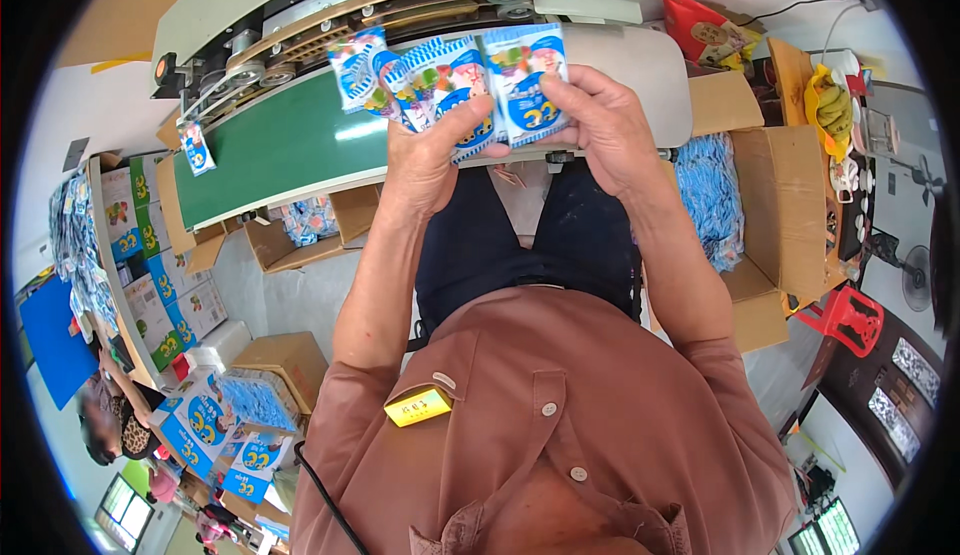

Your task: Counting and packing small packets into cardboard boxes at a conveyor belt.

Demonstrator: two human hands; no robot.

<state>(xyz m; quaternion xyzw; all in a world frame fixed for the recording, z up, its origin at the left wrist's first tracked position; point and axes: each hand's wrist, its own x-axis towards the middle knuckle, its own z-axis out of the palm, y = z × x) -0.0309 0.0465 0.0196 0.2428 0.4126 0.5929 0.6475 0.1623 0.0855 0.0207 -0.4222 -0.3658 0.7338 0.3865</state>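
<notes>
Fanned out in my left hand (422,163) are several small blue-and-white candy packets (440,73), held under the thumb. My right hand (612,127) pinches another packet (525,60) of the same kind by its right side, and its left edge meets the fan. Both hands are raised above the near edge of a green conveyor belt (290,135). Behind them runs a band sealing machine (400,10) with a tan belt and pulleys. One more packet (196,147) hangs at the machine's left end, over the green belt.
An open carton (800,195) at right holds a heap of blue packets (708,200). Under the belt is another carton (268,247) of packets. Printed boxes (150,305) are stacked at left, near another person (125,420). A red stool (850,320) stands far right.
</notes>
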